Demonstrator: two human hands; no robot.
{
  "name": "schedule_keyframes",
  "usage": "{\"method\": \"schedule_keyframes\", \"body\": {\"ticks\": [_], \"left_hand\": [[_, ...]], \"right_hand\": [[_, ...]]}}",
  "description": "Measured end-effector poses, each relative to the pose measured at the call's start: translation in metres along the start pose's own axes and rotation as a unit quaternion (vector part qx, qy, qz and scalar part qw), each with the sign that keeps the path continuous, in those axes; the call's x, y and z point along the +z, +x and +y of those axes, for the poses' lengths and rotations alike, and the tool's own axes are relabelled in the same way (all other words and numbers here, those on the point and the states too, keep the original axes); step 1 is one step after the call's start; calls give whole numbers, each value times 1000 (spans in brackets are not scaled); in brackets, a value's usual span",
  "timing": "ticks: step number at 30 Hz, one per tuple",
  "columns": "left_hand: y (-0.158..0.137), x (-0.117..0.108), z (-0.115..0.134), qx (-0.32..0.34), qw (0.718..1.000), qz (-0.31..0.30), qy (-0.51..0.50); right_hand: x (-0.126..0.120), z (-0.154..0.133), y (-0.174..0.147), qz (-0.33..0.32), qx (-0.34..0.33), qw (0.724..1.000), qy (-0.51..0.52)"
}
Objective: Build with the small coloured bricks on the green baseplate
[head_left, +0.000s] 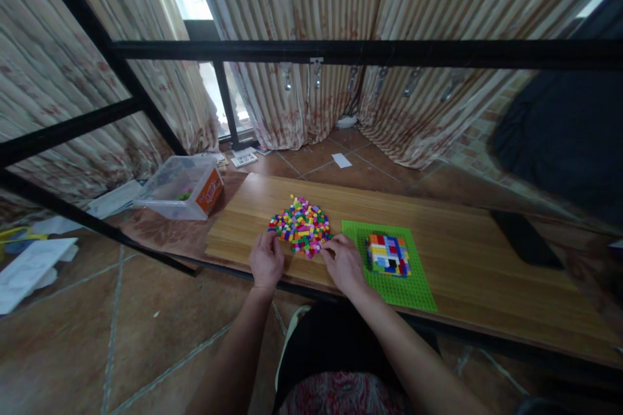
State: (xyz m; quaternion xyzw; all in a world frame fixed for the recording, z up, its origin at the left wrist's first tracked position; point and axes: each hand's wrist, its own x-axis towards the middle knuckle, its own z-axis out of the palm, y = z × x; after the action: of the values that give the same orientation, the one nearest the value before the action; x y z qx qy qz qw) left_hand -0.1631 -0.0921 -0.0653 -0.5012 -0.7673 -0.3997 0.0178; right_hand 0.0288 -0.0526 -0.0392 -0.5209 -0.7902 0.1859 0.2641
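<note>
A heap of small multicoloured toy bricks [302, 225] lies on the wooden bench. At its left front edge is my left hand [267, 259], fingers curled together against the bricks; what the fingertips hold, if anything, is too small to make out. My right hand [344, 264] reaches the heap's right front edge with thumb and forefinger pinched close among the bricks. Whether a brick sits in that pinch cannot be made out. Right of this hand lies a green studded baseplate [418, 285], bearing a low, roughly square block built of coloured bricks [388, 255].
A clear plastic box [170, 201] with an orange label stands beyond the bench's left end. A dark flat object [526, 240] lies on the right part of the bench [457, 240]. Black metal bars [341, 52] cross in front of the curtains. Papers [341, 160] lie on the tiled floor.
</note>
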Motion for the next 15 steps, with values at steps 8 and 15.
{"method": "schedule_keyframes", "body": {"ticks": [8,15], "left_hand": [[-1,1,0,4,1000,1,21],[-1,1,-1,14,1000,2,17]], "right_hand": [[-7,1,2,20,-36,999,-9],[4,-5,1,2,-64,998,-18]]}}
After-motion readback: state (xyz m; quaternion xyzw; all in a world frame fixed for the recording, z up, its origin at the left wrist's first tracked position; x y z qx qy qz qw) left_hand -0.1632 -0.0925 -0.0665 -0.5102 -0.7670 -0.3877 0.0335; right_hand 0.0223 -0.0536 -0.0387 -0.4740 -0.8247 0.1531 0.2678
